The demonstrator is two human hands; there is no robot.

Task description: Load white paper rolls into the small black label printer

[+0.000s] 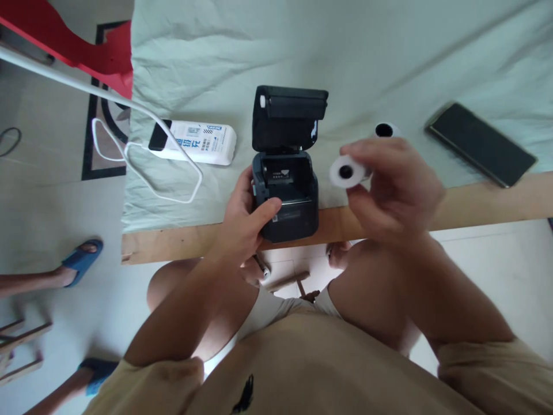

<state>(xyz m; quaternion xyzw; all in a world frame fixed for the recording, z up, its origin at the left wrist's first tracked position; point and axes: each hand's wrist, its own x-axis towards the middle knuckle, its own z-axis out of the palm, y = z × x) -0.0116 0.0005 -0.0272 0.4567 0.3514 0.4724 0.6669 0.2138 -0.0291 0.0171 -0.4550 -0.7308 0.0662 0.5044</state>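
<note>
A small black label printer (pixel 291 222) rests at the table's front edge, its hinged lid (pixel 287 124) swung up and the inner paper bay showing. My left hand (pixel 246 216) grips the printer's left side, with the thumb across its front. To the right of the printer, my right hand (pixel 393 184) pinches a small white paper roll (pixel 337 173) between thumb and fingers, its dark core facing left. That roll is held apart from the printer. Just behind the right hand, a second white roll (pixel 394 130) with a dark core stands on the cloth, partly hidden.
A white power bank (pixel 211 143) with a white cable (pixel 173 200) lies on the left of the green tablecloth (pixel 345 52). A dark phone (pixel 481 143) lies on the right. Wood (pixel 173 243) edges the table. Another person's slippered foot (pixel 84 259) is on the floor at left.
</note>
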